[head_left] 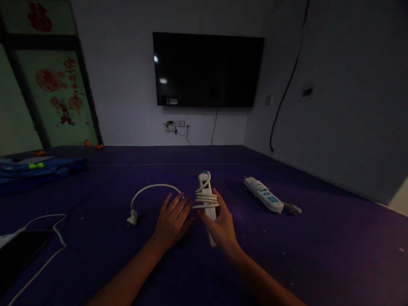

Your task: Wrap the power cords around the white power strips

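My right hand (222, 221) is closed around a white power strip (212, 212), holding it upright and slightly tilted above the purple surface. Several loops of its white cord (207, 198) are wound around the strip's middle. To the left, my left hand (174, 217) has its fingers over the loose part of the cord, close to the strip; the exact grip is partly hidden behind the fingers. From there the cord arcs left and down to a white plug (132, 218) on the surface. A second power strip (264, 195), with blue sockets and its cord wrapped around one end, lies to the right.
A dark tablet-like device (18, 258) and a white cable (59, 232) lie at the lower left. Blue cloth (56, 170) is heaped at the far left, with small orange things (99, 146) behind it. A television (208, 70) hangs on the wall beyond the purple surface (321, 246).
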Available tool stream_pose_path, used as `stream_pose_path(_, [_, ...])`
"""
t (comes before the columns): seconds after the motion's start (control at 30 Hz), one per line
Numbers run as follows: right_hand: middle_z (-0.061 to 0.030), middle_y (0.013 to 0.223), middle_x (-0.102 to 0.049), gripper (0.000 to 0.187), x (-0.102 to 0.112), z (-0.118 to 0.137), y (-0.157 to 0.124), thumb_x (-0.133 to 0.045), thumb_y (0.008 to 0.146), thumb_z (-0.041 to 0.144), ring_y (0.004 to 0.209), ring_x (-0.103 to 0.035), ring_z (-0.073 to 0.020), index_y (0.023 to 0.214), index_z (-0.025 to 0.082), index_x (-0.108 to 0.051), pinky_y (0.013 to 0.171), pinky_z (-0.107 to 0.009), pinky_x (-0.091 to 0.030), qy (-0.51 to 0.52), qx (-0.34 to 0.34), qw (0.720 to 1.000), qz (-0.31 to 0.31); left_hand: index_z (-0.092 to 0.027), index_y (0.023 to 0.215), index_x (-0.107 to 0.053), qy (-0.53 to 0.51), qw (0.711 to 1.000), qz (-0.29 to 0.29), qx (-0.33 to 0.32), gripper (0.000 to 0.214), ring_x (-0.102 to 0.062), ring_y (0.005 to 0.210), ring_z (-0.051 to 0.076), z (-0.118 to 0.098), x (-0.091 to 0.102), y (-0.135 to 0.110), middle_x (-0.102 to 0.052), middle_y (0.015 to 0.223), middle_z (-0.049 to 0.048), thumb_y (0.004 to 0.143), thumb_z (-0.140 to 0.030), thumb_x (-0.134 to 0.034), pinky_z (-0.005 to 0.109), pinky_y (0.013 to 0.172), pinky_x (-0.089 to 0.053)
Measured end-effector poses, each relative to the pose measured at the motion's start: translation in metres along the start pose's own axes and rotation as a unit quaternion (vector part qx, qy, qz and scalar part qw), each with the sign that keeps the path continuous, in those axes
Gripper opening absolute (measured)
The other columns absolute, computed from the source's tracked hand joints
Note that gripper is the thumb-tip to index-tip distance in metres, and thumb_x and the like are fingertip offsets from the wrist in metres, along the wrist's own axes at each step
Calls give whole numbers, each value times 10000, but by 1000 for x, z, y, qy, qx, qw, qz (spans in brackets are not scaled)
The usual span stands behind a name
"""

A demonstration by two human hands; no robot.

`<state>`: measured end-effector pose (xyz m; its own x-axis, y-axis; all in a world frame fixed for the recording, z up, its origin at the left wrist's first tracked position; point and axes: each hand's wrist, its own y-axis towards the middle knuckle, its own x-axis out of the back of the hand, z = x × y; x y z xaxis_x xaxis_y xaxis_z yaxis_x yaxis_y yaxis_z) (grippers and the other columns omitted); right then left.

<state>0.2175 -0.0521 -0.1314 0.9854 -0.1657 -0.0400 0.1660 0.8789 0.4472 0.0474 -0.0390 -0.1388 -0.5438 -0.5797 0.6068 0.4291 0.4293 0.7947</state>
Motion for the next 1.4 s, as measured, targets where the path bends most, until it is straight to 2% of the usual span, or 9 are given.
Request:
stream_pose_path(0.13, [-82, 1211, -609, 777, -1, -4, -3, -689, 680, 250, 1090, -581, -248, 1386, 217, -364, 984, -425, -418, -13, 20, 999, 35, -215, 1113, -629, 11, 1000, -3, -13, 286, -572, 1115, 238, 3, -4, -2, -682, 1093, 87, 878, -203, -466, 464, 1021, -372])
stream_pose_path(0.3, [-97, 1177, -625, 783, 1, 0, -4, -652, 697, 248, 1025, -611, -235, 1409, 186, -332, 922, -392, -459, -94, 39, 994, 48, -172, 970, -638, 79, 993, -76, -50, 210, -642, 922, 204, 6, -4, -2, -706, 906, 86, 892, -173, -443, 384, 888, -489])
stream_pose_path(0.47, [-129, 1127, -638, 998, 3, 1, -6, -621, 659, 175, 965, -629, -250, 1482, 152, -58, 820, -370, -486, -278, 51, 954, 104, -164, 951, -607, 108, 983, -149, -25, 156, -646, 837, 187, 7, 3, -1, -691, 823, 70, 888, -167, -464, 352, 831, -512])
stream_pose_path(0.63, [-179, 1210, -588, 1075, 5, -1, -5, -537, 635, 86, 984, -618, -261, 1452, 116, 160, 777, -357, -492, -392, 103, 896, 182, -156, 946, -596, 135, 975, -171, 41, 159, -637, 807, 177, 15, 6, -1, -671, 845, 82, 900, -191, -448, 295, 758, -513])
stream_pose_path(0.83, [-187, 1368, -464, 1012, 14, -2, 6, -544, 602, 100, 1114, -543, -274, 1476, 129, -36, 913, -396, -436, -455, 190, 845, 208, -159, 918, -588, 71, 969, -177, 158, 230, -616, 813, 194, 28, 7, -1, -636, 867, 86, 918, -257, -380, 309, 725, -498])
stream_pose_path(1.0, [-157, 1226, -588, 970, 20, -5, 10, -554, 623, 129, 1000, -592, -254, 1478, 134, -95, 860, -384, -471, -414, 238, 864, 161, -177, 776, -584, -66, 945, -157, 280, 301, -590, 656, 187, 41, 6, -3, -594, 690, 39, 892, -388, -404, 321, 655, -476])
stream_pose_path(1.1, [-127, 1091, -655, 951, 17, -7, 8, -576, 646, 151, 920, -623, -238, 1479, 147, -117, 802, -366, -498, -341, 215, 911, 88, -180, 735, -568, -199, 896, -148, 368, 337, -596, 604, 181, 41, 0, -4, -579, 627, 14, 838, -485, -469, 315, 613, -484])
stream_pose_path(1.23, [-116, 1074, -676, 901, 10, 1, 5, -618, 682, 225, 917, -647, -227, 1464, 116, -184, 814, -353, -506, -169, 123, 978, 14, -168, 769, -556, -422, 767, -149, 459, 378, -648, 651, 179, 29, -7, 0, -589, 652, -11, 720, -539, -609, 304, 619, -525])
stream_pose_path(1.4, [-136, 1192, -631, 791, 6, 10, 6, -670, 675, 297, 1076, -600, -257, 1384, 104, -378, 911, -378, -472, -21, 67, 998, 7, -157, 748, -567, -598, 619, -138, 489, 352, -666, 679, 177, 15, -7, 5, -615, 671, -11, 633, -445, -734, 339, 687, -549])
